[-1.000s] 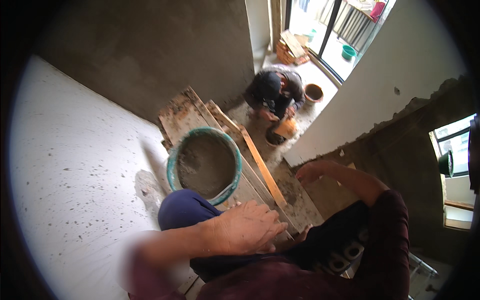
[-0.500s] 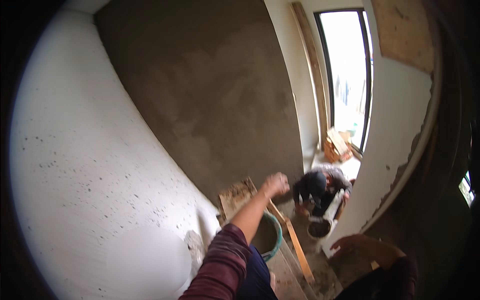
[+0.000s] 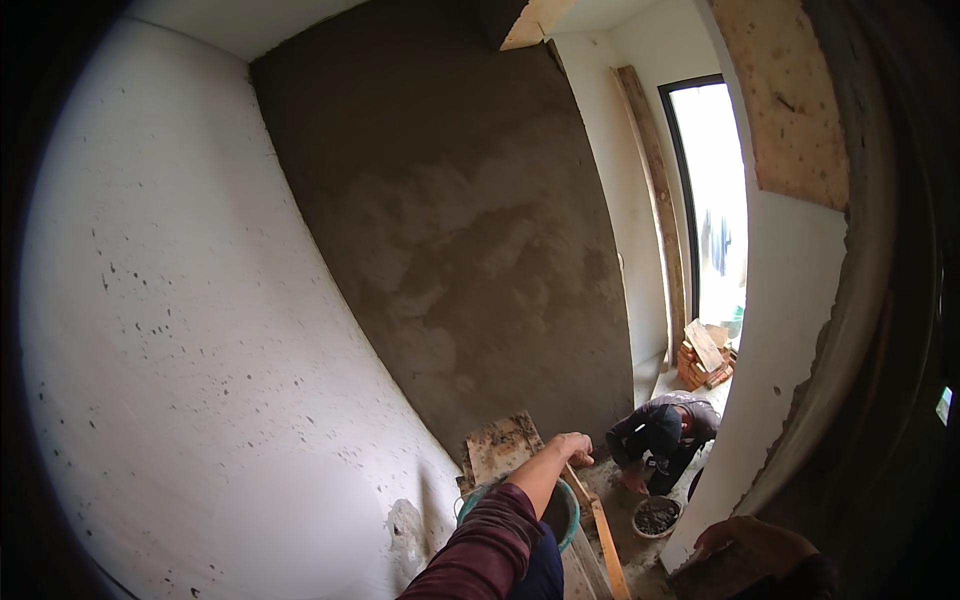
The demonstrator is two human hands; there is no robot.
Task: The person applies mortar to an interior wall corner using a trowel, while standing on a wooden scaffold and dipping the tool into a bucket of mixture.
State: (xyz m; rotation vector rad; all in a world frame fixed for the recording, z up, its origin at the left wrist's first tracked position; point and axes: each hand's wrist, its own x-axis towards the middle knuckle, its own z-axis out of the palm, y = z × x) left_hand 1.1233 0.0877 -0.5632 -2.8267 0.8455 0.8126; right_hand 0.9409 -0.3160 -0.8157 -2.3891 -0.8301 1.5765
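Note:
My left hand (image 3: 574, 449) is stretched forward with its fingers curled in, over the upper part of a narrow wooden strip (image 3: 606, 545). Whether anything lies inside those fingers is hidden. Partly behind my left forearm is a tub with a green rim (image 3: 571, 520). A mortar-stained board (image 3: 497, 447) lies just beyond it. On the right, my right hand (image 3: 726, 537) is low beside the lower end of a white wall (image 3: 795, 310), fingers loosely apart and nothing visible in them. I cannot tell whether it touches the wall edge.
A person (image 3: 668, 437) in dark clothes and a cap crouches below, beside a round pail (image 3: 657, 516) of dark lumpy mix. Grey plaster (image 3: 450, 250) covers the wall ahead. Bricks (image 3: 705, 362) are stacked by the bright window (image 3: 712, 200); a tall plank (image 3: 655, 200) leans nearby.
My view has tilted upward, so the scene sits lower. The crouching person no longer holds the pale, long object over the pail and now reaches toward the floor. My left hand appears lower.

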